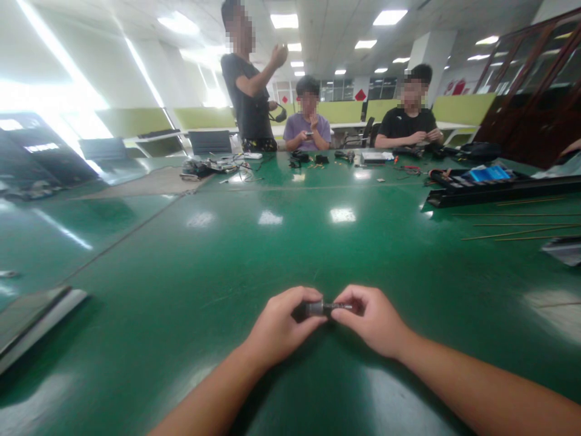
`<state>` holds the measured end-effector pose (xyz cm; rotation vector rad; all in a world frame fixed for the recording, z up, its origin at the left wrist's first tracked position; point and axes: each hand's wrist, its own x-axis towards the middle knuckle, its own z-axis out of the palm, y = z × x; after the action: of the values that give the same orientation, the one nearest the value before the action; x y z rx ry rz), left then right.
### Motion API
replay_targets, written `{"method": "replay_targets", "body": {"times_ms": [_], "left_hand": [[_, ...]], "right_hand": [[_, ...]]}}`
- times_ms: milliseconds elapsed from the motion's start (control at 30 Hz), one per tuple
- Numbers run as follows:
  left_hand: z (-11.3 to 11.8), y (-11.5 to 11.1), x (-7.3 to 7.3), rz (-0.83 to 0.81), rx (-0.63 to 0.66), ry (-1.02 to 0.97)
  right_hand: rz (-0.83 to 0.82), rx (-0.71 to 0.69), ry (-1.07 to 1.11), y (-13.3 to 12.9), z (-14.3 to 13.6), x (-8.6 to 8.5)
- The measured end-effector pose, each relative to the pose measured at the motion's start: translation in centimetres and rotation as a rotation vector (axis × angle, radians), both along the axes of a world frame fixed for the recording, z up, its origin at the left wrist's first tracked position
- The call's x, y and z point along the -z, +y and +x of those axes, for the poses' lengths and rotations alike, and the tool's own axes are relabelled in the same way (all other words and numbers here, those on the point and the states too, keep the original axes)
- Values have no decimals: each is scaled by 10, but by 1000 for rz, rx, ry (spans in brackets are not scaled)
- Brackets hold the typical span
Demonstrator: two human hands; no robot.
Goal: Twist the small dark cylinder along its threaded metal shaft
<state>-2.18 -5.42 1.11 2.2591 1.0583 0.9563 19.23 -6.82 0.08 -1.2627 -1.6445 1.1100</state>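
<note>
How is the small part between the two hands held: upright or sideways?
Sideways: the part runs across from the left hand to the right hand, its thicker grey end in the left.

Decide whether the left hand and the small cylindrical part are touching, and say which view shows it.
Touching. The head view shows the left hand gripping the thick grey end of the small cylindrical part between its fingers and thumb.
</note>
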Motion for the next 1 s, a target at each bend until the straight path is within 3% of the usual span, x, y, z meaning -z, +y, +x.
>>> {"method": "replay_targets", "body": {"times_ms": [1000], "left_hand": [[-3, 4, -1, 37, -19, -1]], "right_hand": [[8, 44, 2, 2, 2, 4]]}}
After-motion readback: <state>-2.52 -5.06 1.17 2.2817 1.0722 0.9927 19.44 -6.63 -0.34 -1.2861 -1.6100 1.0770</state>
